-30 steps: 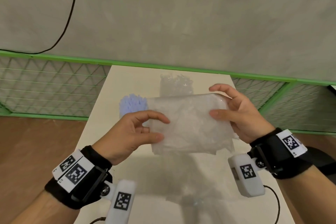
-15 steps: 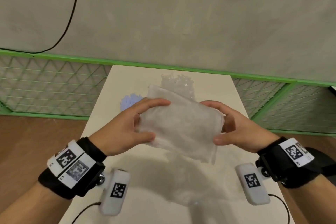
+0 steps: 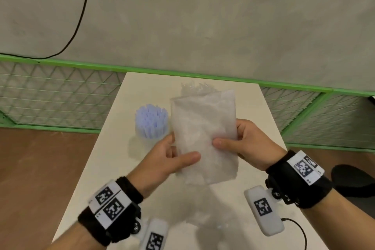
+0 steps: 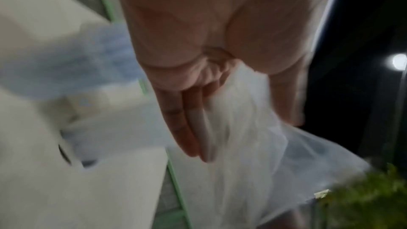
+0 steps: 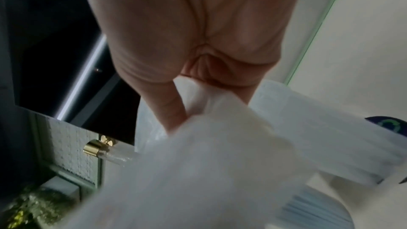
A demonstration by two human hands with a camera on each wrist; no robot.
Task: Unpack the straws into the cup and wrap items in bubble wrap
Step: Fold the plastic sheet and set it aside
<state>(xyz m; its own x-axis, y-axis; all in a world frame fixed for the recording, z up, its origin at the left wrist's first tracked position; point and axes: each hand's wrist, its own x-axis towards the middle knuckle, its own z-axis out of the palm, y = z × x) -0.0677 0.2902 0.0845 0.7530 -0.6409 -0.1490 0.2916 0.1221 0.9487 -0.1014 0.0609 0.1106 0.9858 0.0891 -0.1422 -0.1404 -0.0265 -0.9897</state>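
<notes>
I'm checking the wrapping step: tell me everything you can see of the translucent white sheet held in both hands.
The translucent white bubble-wrap sheet looks thin, cloudy and crinkled, apparently folded into an upright rectangle. It is held above the table, right of the cup of straws. The left hand pinches its lower left edge; the right hand grips its right edge.

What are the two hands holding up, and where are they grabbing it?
A bubble wrap bundle, held above the table. The left hand pinches its left edge low down; the right hand pinches its right edge, thumb on the front.
</notes>
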